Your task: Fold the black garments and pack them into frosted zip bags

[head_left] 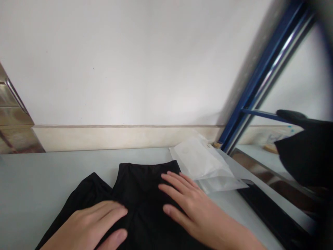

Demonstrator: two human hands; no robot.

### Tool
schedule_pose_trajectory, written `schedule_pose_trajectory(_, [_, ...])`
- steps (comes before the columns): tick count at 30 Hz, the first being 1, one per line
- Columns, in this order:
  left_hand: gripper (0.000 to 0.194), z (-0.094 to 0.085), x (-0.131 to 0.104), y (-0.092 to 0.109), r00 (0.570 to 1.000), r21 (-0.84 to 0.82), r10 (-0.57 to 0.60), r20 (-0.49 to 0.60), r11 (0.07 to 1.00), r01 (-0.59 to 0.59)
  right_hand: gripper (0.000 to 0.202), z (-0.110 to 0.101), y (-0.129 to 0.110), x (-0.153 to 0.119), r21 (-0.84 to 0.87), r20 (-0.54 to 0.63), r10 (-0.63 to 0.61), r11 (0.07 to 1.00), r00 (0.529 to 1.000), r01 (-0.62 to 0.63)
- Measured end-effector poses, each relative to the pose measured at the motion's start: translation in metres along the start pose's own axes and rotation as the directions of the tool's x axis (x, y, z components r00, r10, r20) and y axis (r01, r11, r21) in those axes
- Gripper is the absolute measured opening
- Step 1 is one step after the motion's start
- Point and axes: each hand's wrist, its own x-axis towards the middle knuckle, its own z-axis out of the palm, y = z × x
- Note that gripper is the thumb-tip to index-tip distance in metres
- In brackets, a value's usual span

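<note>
A black garment (145, 198) lies on the grey table, its straight top edge facing the wall and a folded or sleeve-like part spreading to the left. My right hand (187, 201) rests on its upper right side with the fingers stretched out and slightly apart. On the left part of the cloth lies my left hand (93, 222), palm down, fingers extended close together and thumb apart. Neither hand appears to grip the fabric. The lower part of the garment is cut off by the frame, and the exact kind of garment cannot be told.
Behind the garment, a white translucent plastic bag (203, 159) lies on the table (23, 187). A long black flat object (270, 211) sits at the right. A blue metal frame (249, 93) leans beside the white wall (130, 69). Something dark and blurred (307, 152) hangs at far right.
</note>
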Motion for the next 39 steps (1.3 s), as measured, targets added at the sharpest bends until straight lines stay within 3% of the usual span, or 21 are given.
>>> schedule_pose_trajectory(2, [0.041, -0.005, 0.039, 0.01, 1.0, -0.018, -0.022, 0.002, 1.0, 0.022, 0.045, 0.018, 0.008, 0.03, -0.053, -0.051, 0.06, 0.997, 0.997, -0.063])
schedule_pose_trajectory(5, [0.052, 0.01, 0.075, 0.003, 0.994, -0.039, -0.095, 0.058, 0.995, 0.097, 0.045, 0.05, 0.022, 0.061, -0.065, -0.059, 0.067, 0.995, 0.996, -0.071])
schedule_pose_trajectory(10, [0.049, 0.038, 0.074, -0.025, 0.989, -0.167, -0.135, 0.063, 0.975, 0.144, 0.043, 0.07, 0.033, 0.066, -0.072, -0.081, 0.065, 0.995, 0.995, -0.071])
schedule_pose_trajectory(13, [0.042, 0.038, 0.069, -0.033, 0.975, -0.264, -0.223, -0.019, 0.941, 0.21, 0.039, 0.064, 0.037, 0.063, -0.086, -0.1, 0.066, 0.994, 0.993, -0.074])
schedule_pose_trajectory(16, [0.043, 0.035, 0.072, -0.041, 0.903, -0.374, -0.4, -0.157, 0.87, 0.32, 0.038, 0.059, 0.043, 0.062, -0.115, -0.128, 0.066, 0.99, 0.99, -0.081])
schedule_pose_trajectory(18, [0.049, 0.034, 0.076, -0.046, 0.863, -0.419, -0.474, -0.176, 0.829, 0.371, 0.037, 0.057, 0.048, 0.061, -0.139, -0.153, 0.074, 0.986, 0.985, -0.096])
schedule_pose_trajectory(23, [0.046, 0.029, 0.082, -0.046, 0.851, -0.466, -0.509, -0.128, 0.788, 0.402, 0.026, 0.052, 0.05, 0.059, -0.181, -0.186, 0.069, 0.978, 0.98, -0.103])
schedule_pose_trajectory(29, [0.039, 0.018, 0.078, -0.032, 0.82, -0.565, -0.525, -0.229, 0.757, 0.327, 0.024, 0.039, 0.049, 0.058, -0.169, -0.202, 0.046, 0.982, 0.978, -0.081])
schedule_pose_trajectory(31, [0.038, 0.018, 0.077, -0.03, 0.827, -0.61, -0.506, -0.244, 0.743, 0.275, 0.027, 0.035, 0.054, 0.056, -0.147, -0.207, 0.052, 0.986, 0.977, -0.083])
schedule_pose_trajectory(35, [0.025, 0.013, 0.076, -0.029, 0.885, -0.684, -0.423, -0.195, 0.705, 0.187, 0.035, 0.024, 0.07, 0.052, -0.071, -0.175, 0.06, 0.995, 0.983, -0.073])
schedule_pose_trajectory(39, [0.013, -0.007, 0.071, -0.033, 0.936, -0.727, -0.334, -0.113, 0.67, 0.151, 0.009, 0.0, 0.069, 0.042, 0.011, -0.094, -0.013, 1.0, 0.995, 0.014])
